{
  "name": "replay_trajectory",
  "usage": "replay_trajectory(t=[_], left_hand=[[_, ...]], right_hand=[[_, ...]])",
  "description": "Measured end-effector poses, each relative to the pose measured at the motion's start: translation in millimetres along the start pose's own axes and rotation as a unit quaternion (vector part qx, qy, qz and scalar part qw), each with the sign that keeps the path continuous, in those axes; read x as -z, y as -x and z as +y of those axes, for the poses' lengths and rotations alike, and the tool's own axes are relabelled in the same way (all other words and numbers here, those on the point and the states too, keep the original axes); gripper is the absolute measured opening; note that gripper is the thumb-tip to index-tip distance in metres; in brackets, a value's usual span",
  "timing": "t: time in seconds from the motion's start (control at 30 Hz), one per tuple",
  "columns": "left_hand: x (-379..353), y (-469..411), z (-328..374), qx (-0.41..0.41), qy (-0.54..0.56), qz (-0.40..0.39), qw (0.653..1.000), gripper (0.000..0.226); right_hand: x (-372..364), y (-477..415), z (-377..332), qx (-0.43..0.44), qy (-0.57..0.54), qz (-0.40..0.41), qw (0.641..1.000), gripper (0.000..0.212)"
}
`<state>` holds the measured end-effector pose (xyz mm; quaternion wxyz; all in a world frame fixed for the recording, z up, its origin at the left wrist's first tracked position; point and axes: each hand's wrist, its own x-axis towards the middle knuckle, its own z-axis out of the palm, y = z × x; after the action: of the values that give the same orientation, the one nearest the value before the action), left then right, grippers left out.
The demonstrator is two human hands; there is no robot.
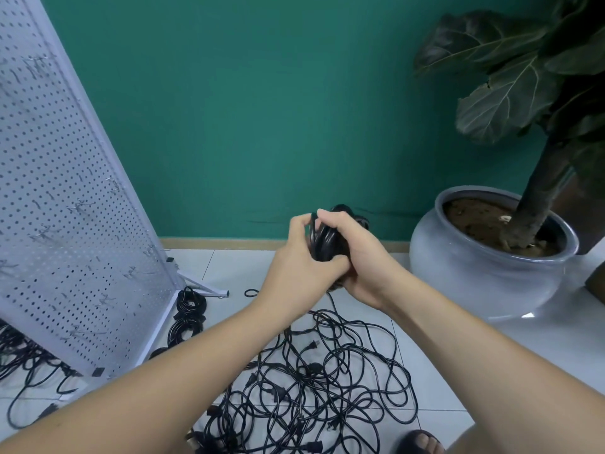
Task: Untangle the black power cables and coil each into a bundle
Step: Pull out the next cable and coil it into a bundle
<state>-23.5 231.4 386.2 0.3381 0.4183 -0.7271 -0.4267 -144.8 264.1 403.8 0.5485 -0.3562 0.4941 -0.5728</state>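
Together, our left hand (296, 257) and right hand (358, 257) clasp the coiled bundle (324, 245) between them. Its tail hangs into the tangle (322, 371) below.

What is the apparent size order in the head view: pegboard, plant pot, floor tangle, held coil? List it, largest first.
1. pegboard
2. floor tangle
3. plant pot
4. held coil
Tangle and pot look close; tangle is nearer, so unsure.

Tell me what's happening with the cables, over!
Left hand, right hand both gripping coiled bundle. Tail trails into tangled pile. Finished bundles beside pegboard.
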Motion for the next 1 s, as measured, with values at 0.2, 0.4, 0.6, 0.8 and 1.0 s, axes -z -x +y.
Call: replay_trajectory(t=[0.2,0.4,0.6,0.8,1.0], left_hand=[[14.7,-10.3,-2.7,-0.026,-0.004,0.02,0.999,0.041],[27.1,-24.7,-15.2,-0.031,-0.008,-0.014,0.999,0.024],[37.9,-34.6,-20.6,-0.028,-0.042,0.008,0.999,0.022],[67.3,-47.6,-24.0,0.078,0.098,0.057,0.99,0.027],[58.1,-33.1,-18.5,0.079,0.137,-0.033,0.987,0.027]], right_hand=[[-11.5,0.6,6.0,-0.037,-0.026,-0.061,0.997,0.028],[-8.2,1.7,6.4,-0.053,-0.015,-0.116,0.992,0.023],[9.1,10.7,-4.0,-0.091,-0.061,-0.188,0.976,0.033],[47.1,13.6,-9.6,-0.047,0.18,-0.064,0.98,0.021],[52.2,-18.1,31.3,-0.076,0.229,-0.035,0.97,0.028]])
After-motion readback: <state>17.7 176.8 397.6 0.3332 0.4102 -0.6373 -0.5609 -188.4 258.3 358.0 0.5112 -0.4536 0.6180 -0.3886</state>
